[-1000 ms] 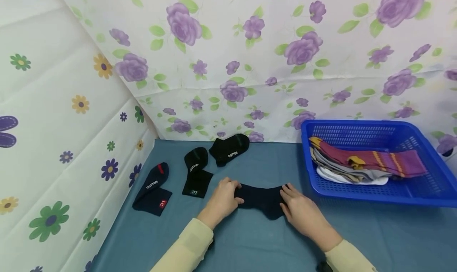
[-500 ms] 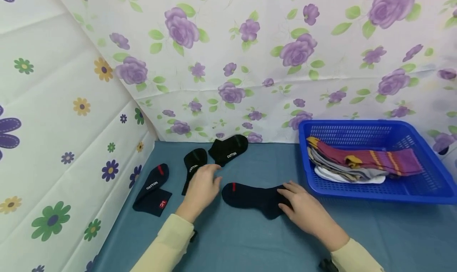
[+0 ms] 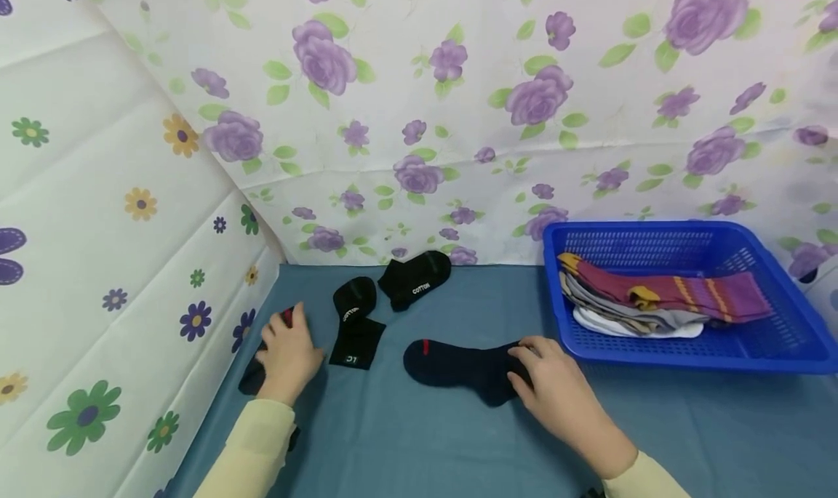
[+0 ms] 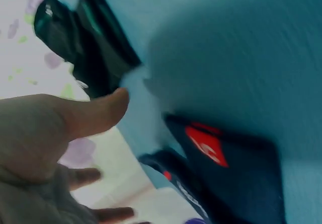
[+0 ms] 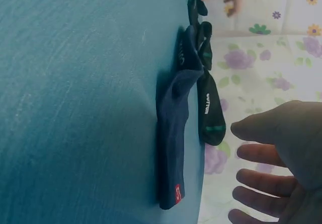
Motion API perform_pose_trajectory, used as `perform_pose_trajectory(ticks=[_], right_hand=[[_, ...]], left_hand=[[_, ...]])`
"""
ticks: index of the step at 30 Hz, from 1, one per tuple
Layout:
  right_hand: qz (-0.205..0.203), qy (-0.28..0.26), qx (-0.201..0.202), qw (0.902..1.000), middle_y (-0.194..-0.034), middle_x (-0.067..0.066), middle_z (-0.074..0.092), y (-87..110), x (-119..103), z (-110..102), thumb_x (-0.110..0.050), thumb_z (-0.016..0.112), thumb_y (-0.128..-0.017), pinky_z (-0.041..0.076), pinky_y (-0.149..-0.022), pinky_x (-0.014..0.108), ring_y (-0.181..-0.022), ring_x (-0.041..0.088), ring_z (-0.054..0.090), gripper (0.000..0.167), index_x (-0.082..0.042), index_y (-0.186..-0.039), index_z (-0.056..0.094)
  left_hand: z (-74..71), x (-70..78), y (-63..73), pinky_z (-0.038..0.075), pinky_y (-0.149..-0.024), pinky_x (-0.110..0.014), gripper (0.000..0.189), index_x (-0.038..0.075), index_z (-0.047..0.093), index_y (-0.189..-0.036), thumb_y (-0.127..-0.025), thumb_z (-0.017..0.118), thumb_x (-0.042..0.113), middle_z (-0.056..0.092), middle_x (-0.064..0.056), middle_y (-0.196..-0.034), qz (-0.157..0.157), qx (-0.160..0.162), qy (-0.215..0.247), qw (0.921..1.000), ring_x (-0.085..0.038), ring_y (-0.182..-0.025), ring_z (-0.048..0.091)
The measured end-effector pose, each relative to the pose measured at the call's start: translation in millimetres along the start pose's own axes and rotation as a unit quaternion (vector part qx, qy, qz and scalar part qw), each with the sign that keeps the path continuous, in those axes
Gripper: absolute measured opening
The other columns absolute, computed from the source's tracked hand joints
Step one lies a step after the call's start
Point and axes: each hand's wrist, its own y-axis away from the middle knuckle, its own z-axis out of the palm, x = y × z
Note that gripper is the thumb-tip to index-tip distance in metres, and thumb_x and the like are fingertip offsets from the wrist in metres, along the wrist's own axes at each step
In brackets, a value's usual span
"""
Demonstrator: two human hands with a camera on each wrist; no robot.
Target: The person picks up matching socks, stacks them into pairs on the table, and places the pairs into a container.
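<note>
At far left on the blue tabletop [image 3: 419, 447], left hand [image 3: 290, 356], fingers spread, over folded navy sock [image 4: 246, 178] with red label; contact unclear. Next, folded black sock [image 3: 356, 342], then second black sock [image 3: 415, 278] with COTTON print, near floral backdrop [image 3: 393, 120]. Outstretched navy sock [image 3: 455, 365] follows, right hand [image 3: 559, 392] at its right end, fingers apart. Far right, blue basket [image 3: 694, 362], red-purple striped sock [image 3: 720, 298] atop grey and white pieces [image 3: 618, 310].
</note>
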Motion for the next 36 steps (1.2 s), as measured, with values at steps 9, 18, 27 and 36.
perform_pose_trajectory(ticks=[9,18,27,36], right_hand=[[0.009,0.015,-0.006,0.9998,-0.120,0.007,0.058,3.9,-2.3,1.0,-0.035,0.071,-0.081,0.050,-0.076,0.052,-0.112,0.026,0.053,0.034,-0.019,-0.110,0.067],[0.018,0.002,0.000,0.9998,-0.103,0.001,0.062,2.5,-3.0,-0.3,-0.032,0.073,-0.080,0.051,-0.076,0.040,-0.096,0.020,0.056,0.030,-0.017,-0.106,0.068],[0.021,0.008,0.000,0.9997,-0.101,0.000,0.064,0.8,-2.3,-2.4,-0.032,0.072,-0.080,0.052,-0.075,0.039,-0.093,0.019,0.057,0.028,-0.017,-0.104,0.069],[0.020,0.006,-0.003,0.9998,-0.099,-0.001,0.065,-0.5,-3.5,-4.6,-0.032,0.072,-0.081,0.052,-0.075,0.039,-0.093,0.018,0.059,0.028,-0.016,-0.103,0.069]], left_hand=[[-4.2,-29.4,-4.5,0.022,-0.074,-0.085,0.096,0.019,0.004,-0.151,-0.082,0.067,0.044,0.005,-0.041,-0.142,-0.111,-0.096,0.008,0.9892,-0.066,-0.122,0.014],[-9.5,-32.4,-1.3,0.037,-0.083,-0.071,0.084,-0.001,0.021,-0.145,-0.088,0.055,0.051,0.022,-0.049,-0.129,-0.096,-0.145,-0.002,0.9847,-0.067,-0.110,0.029],[-2.1,-21.4,2.1,0.052,-0.060,-0.044,0.030,-0.011,0.057,-0.106,-0.087,0.060,0.013,0.061,-0.033,-0.099,-0.038,-0.072,0.033,0.9961,-0.037,-0.076,0.062],[-12.0,3.8,4.3,0.054,-0.069,-0.046,0.027,-0.004,0.063,-0.110,-0.085,0.055,0.004,0.063,-0.026,-0.105,-0.012,0.002,0.082,0.9966,-0.032,-0.084,0.064]])
